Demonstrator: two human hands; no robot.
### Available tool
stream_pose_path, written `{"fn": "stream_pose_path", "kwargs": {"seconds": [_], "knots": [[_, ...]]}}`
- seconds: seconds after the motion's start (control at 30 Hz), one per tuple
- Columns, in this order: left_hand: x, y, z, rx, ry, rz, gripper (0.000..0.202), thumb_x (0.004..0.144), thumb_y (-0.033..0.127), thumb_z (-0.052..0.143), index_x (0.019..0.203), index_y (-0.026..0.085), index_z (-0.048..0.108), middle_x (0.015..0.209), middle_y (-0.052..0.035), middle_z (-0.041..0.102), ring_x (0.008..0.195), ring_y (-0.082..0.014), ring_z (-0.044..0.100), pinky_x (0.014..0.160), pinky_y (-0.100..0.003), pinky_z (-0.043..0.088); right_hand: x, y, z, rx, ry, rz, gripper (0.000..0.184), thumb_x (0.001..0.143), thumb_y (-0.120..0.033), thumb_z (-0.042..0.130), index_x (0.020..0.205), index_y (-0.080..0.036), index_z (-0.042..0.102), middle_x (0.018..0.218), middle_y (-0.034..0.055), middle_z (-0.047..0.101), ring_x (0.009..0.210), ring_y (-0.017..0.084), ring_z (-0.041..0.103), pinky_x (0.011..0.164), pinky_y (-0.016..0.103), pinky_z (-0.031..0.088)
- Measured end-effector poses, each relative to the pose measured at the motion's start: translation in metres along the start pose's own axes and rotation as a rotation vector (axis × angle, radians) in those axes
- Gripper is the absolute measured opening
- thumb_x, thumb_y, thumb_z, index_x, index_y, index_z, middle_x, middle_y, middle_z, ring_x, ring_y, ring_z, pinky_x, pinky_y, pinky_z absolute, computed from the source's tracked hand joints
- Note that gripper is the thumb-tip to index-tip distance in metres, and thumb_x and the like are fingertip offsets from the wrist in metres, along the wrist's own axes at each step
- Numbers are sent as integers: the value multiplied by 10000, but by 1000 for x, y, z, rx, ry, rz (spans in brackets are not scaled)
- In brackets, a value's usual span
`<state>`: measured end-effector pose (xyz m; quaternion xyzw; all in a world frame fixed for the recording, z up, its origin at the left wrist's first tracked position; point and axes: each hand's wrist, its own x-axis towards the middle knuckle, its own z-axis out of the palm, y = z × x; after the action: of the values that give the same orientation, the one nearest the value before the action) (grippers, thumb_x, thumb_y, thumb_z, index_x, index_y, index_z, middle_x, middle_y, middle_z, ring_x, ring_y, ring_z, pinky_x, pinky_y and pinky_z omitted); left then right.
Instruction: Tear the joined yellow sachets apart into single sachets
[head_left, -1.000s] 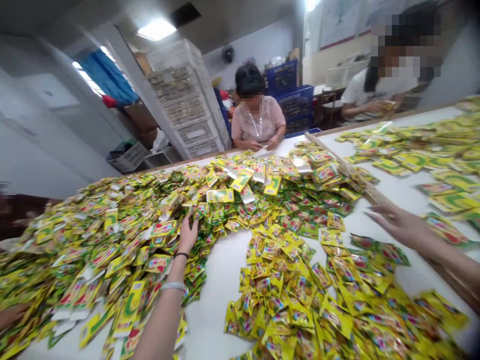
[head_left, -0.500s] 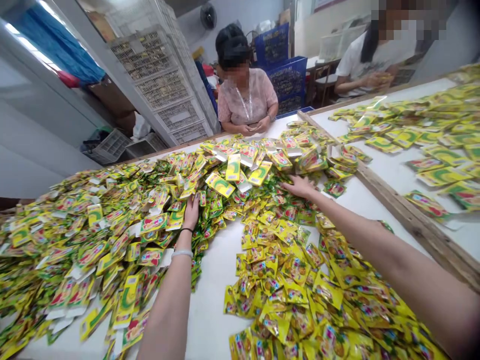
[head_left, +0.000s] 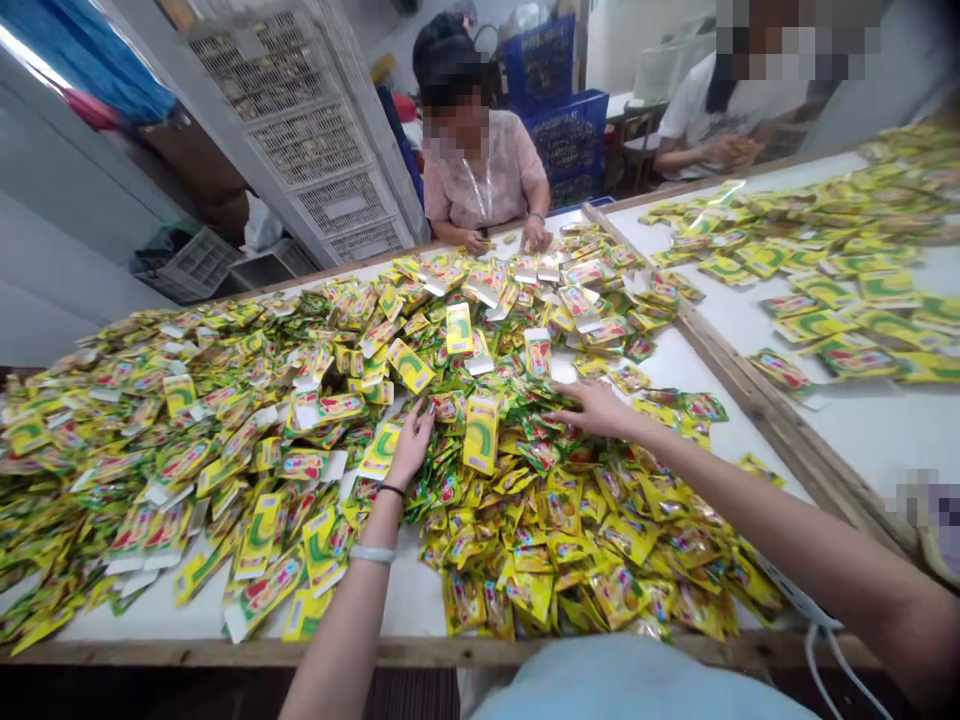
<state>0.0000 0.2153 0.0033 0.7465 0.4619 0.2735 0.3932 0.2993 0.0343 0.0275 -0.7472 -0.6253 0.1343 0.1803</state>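
A big heap of yellow and green sachets (head_left: 225,400) covers the white table (head_left: 697,360). My left hand (head_left: 411,445) lies flat on the heap near its middle, fingers stretched out, a black band and a white bracelet at the wrist. My right hand (head_left: 592,408) also rests palm down on the sachets, fingers spread, a little to the right of the left one. A smaller pile of sachets (head_left: 585,540) lies between my arms, close to the near table edge. Neither hand grips anything.
A person in a pink top (head_left: 487,170) sits across the table with hands on sachets. Another person (head_left: 720,110) sits at the far right. A wooden strip (head_left: 757,400) divides this table from a second one carrying more sachets (head_left: 825,270). Stacked white crates (head_left: 300,140) stand behind.
Both hands have drawn toward me over the heap, dragging sachets along. The gap of bare table between the heap and the near pile has closed. The view has tilted down.
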Motion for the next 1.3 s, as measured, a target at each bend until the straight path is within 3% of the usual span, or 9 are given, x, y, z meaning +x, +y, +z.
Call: {"fn": "stream_pose_path", "kwargs": {"seconds": [0.23, 0.3, 0.43, 0.6, 0.77, 0.9, 1.0, 1.13, 1.3], "knots": [[-63, 63, -27, 339, 116, 236, 413, 847, 323, 475, 1240, 197, 478, 1270, -95, 514, 1208, -259, 431, 1052, -431, 284, -86, -6, 3, 58, 189, -244, 295, 808, -462, 554, 983, -233, 619, 1272, 82, 489, 1270, 288, 332, 1043, 473, 295], [-94, 83, -17, 358, 140, 355, 321, 850, 299, 470, 1150, 213, 546, 1191, -80, 559, 1188, -253, 438, 1052, -437, 283, -98, -3, 16, 43, 188, -241, 195, 831, -387, 540, 878, -235, 652, 1317, 61, 452, 1303, 297, 274, 1059, 502, 259], [-139, 98, 22, 349, -111, 532, 241, 811, 266, 547, 1039, 264, 624, 1291, -46, 498, 1317, -280, 260, 1088, -485, 210, -106, -4, 20, 190, 300, -198, 173, 867, -285, 483, 851, -218, 641, 1233, 65, 532, 1250, 269, 365, 1053, 496, 275], [-140, 85, 55, 397, -190, 557, 264, 818, 226, 538, 1056, 291, 633, 1415, -14, 367, 1384, -289, 43, 1098, -561, 110, -119, -18, 2, 715, 255, 76, 228, 852, -423, 504, 843, -208, 579, 848, 45, 652, 799, 213, 630, 746, 397, 520], [-131, 97, 61, 273, -152, 563, 174, 827, 235, 534, 894, 282, 688, 1323, -14, 492, 1374, -266, 124, 1102, -539, 94, -132, -22, 1, 1118, 171, 206, 265, 801, -471, 568, 800, -210, 529, 697, 0, 635, 589, 169, 638, 542, 306, 534], [-136, 113, 64, -59, -103, 349, 199, 849, 296, 507, 894, 217, 683, 1066, -63, 649, 1136, -243, 486, 976, -411, 361, -136, -31, -1, 1169, 152, 201, 271, 802, -465, 571, 814, -199, 522, 726, 8, 634, 644, 169, 649, 553, 286, 533], [-139, 117, 67, -215, -152, 138, 273, 844, 378, 503, 897, 157, 656, 694, -13, 618, 639, -142, 554, 596, -247, 442, -138, -35, -6, 1074, 87, 147, 284, 840, -470, 514, 826, -187, 511, 699, 6, 620, 640, 154, 632, 549, 259, 506], [-145, 116, 66, -211, -234, 69, 291, 841, 406, 496, 874, 149, 629, 571, 42, 467, 472, -76, 432, 436, -181, 338, -139, -30, -13, 624, -54, 69, 298, 876, -457, 444, 806, -180, 527, 643, 13, 606, 578, 150, 579, 533, 261, 459], [-152, 102, 62, -299, -291, -71, 302, 832, 455, 479, 858, 163, 553, 524, 75, 404, 356, -78, 455, 342, -181, 357, -115, -34, -5, -142, 191, -125, 262, 837, -214, 507, 1089, -161, 558, 1114, 144, 586, 1035, 278, 519, 843, 405, 423]]}}
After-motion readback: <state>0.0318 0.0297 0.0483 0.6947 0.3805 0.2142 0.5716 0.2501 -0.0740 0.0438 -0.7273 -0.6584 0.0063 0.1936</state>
